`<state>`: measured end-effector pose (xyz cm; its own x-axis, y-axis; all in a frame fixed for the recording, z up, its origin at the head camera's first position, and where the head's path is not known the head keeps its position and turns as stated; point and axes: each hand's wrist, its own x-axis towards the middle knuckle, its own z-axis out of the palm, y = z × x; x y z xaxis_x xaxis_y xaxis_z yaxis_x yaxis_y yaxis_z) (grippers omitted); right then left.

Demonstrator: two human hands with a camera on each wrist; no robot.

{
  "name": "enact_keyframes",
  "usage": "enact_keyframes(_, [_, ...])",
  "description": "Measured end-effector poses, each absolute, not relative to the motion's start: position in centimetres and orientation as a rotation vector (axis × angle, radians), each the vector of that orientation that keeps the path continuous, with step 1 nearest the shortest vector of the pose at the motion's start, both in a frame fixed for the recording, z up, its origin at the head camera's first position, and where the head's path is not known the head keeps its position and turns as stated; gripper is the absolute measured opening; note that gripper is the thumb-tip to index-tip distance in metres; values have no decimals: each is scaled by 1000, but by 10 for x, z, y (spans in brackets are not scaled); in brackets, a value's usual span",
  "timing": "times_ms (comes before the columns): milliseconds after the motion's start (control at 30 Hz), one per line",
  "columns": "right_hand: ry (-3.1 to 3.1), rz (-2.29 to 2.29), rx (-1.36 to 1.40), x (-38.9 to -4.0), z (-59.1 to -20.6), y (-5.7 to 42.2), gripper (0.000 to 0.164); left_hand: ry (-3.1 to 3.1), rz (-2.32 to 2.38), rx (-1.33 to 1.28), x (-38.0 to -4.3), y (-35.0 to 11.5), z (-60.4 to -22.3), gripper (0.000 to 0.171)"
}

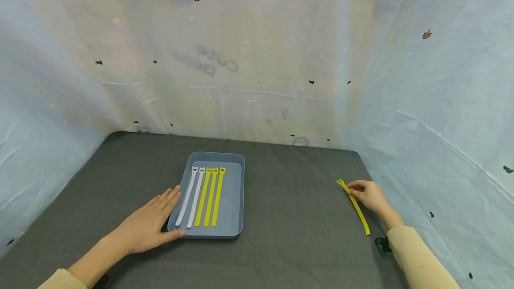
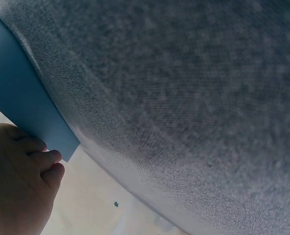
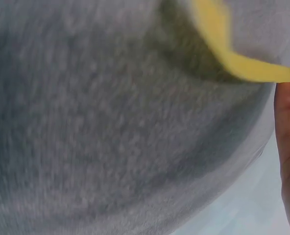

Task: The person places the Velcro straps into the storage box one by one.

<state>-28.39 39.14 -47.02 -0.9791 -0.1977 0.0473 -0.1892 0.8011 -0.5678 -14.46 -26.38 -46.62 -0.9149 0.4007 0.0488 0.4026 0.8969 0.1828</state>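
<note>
My right hand (image 1: 371, 196) pinches a yellow hook-and-loop cable tie (image 1: 357, 209) near its slotted head, over the right side of the table. In the right wrist view the yellow cable tie (image 3: 260, 71) runs out from the fingertips and bends away over the cloth. A shallow blue-grey tray (image 1: 233, 208) lies left of centre. Two white cable ties (image 1: 186, 197) and three yellow cable ties (image 1: 210, 197) lie side by side in it, slotted heads at the far end. Against the tray's left edge rests my left hand (image 1: 144, 225), fingers straight, thumb at the near corner.
Dark grey cloth (image 1: 289, 217) covers the table. Whitish plastic sheeting (image 1: 257, 57) with small dark and brown leaf marks hangs behind it and along both sides. The right hand is close to the sheet (image 1: 433, 168) on the right.
</note>
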Motion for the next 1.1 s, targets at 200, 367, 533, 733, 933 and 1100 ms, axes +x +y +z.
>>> enact_keyframes(200, [2987,-1012,-303,-281,-470,384,22,-3046,-307,-649,-145,-264,-466,110])
enact_keyframes(367, [2951,-1118,-232,-278,-466,372,25,-3052,-296,-651,-145,-263,-463,110])
enact_keyframes(533, [2892,-1244,-170,-275,-460,354,30,-3053,-295,-652,-143,-262,-461,109])
enact_keyframes(733, [2819,-1395,-149,-274,-453,334,35,-3050,-292,-655,-143,-263,-462,109])
enact_keyframes(933, [2775,-1472,-165,-274,-448,319,35,-3054,-299,-653,-144,-263,-463,110])
enact_keyframes(1100, [2724,-1550,-207,-272,-441,303,33,-3058,-299,-652,-144,-263,-463,109])
